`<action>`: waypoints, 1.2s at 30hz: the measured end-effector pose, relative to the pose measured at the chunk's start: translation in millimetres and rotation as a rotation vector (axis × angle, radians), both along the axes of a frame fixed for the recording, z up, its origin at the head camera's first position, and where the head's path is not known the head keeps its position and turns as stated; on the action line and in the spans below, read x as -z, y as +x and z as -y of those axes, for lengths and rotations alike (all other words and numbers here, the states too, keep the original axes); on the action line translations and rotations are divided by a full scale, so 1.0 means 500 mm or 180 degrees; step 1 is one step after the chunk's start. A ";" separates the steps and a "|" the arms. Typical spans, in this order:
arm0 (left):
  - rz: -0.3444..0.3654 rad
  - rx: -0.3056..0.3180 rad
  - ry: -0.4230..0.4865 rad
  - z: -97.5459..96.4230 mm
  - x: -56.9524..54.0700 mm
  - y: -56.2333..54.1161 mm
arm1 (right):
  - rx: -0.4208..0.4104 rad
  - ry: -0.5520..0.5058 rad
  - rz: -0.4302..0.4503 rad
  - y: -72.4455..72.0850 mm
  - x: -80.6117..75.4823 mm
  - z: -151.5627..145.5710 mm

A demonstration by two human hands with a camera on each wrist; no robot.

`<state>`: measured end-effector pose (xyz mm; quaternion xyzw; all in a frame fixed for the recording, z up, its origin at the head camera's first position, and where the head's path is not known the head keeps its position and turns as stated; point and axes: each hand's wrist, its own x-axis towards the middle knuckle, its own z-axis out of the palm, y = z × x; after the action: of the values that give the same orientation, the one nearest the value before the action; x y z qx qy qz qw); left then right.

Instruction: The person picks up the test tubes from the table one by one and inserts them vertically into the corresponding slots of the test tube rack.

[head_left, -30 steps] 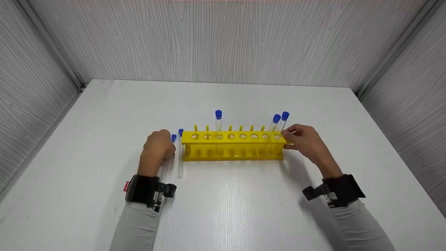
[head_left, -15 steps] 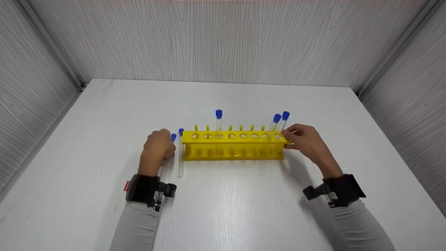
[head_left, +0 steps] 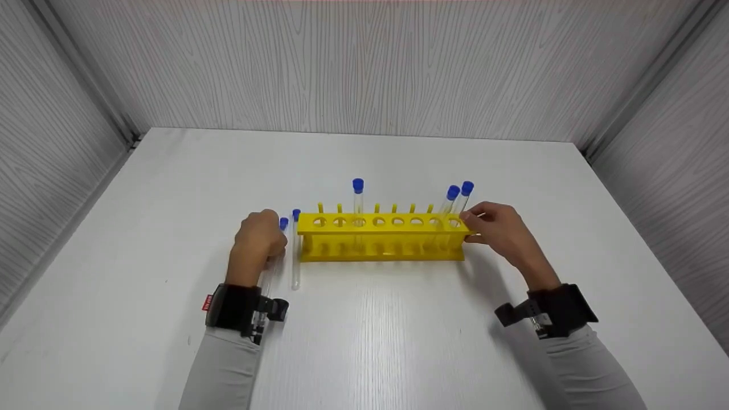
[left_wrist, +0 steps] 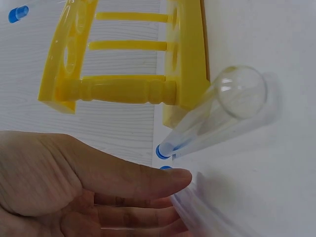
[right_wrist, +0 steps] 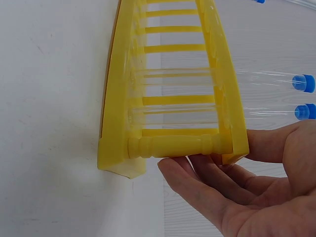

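My left hand (head_left: pixel 256 239) pinches a clear test tube (left_wrist: pixel 195 212) with a blue cap, between thumb and fingers; the hand hides much of it in the head view. Just right of it lies another blue-capped test tube (head_left: pixel 295 256), beside the left end of a yellow test tube rack (head_left: pixel 387 231). My right hand (head_left: pixel 498 230) grips the rack's right end, thumb at the top plate and fingers by the end post (right_wrist: pixel 173 146). One capped tube (head_left: pixel 357 200) stands upright in the rack. Two more, a left one (head_left: pixel 450 198) and a right one (head_left: pixel 465 195), lean right near its right end.
The white tabletop (head_left: pixel 364 341) carries the rack around its middle. A grey wood-grain wall (head_left: pixel 364 68) rises behind it, with side walls at left and right. Yellow pegs (head_left: pixel 394 209) stand up behind the rack's top plate.
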<state>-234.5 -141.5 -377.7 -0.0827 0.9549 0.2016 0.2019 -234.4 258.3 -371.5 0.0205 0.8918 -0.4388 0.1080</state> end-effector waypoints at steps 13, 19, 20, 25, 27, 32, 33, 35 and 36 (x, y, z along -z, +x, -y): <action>-0.0015 -0.0025 0.0003 0.003 -0.003 -0.001 | -0.0003 0.0015 -0.0001 0.001 -0.002 0.002; -0.0051 -0.0118 0.0106 0.006 -0.009 0.000 | 0.0000 0.0010 0.0000 -0.001 0.000 0.000; -0.0061 -0.0130 0.0131 0.008 -0.009 0.000 | -0.0001 0.0005 -0.0002 -0.001 0.001 0.000; -0.0078 -0.0122 0.0201 0.012 -0.013 0.002 | 0.0007 0.0008 0.0020 0.001 0.001 0.000; -0.0078 -0.0135 0.0215 0.013 -0.015 0.003 | 0.0011 0.0012 0.0027 0.001 0.001 0.000; -0.0072 -0.0199 0.0197 0.013 -0.022 0.002 | 0.0012 -0.0001 0.0027 0.000 0.000 -0.001; -0.0070 -0.0199 0.0184 0.013 -0.023 0.001 | 0.0012 -0.0001 0.0028 0.001 0.000 0.000; -0.0070 -0.0211 0.0169 0.013 -0.026 0.001 | 0.0012 0.0002 0.0027 0.001 -0.001 0.000; -0.0073 -0.0217 0.0173 0.013 -0.027 0.001 | 0.0011 0.0006 0.0025 0.001 -0.001 0.000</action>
<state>-234.0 -148.1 -364.2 -0.1074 0.9479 0.2352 0.1861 -233.9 258.2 -370.8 0.0239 0.8918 -0.4381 0.1108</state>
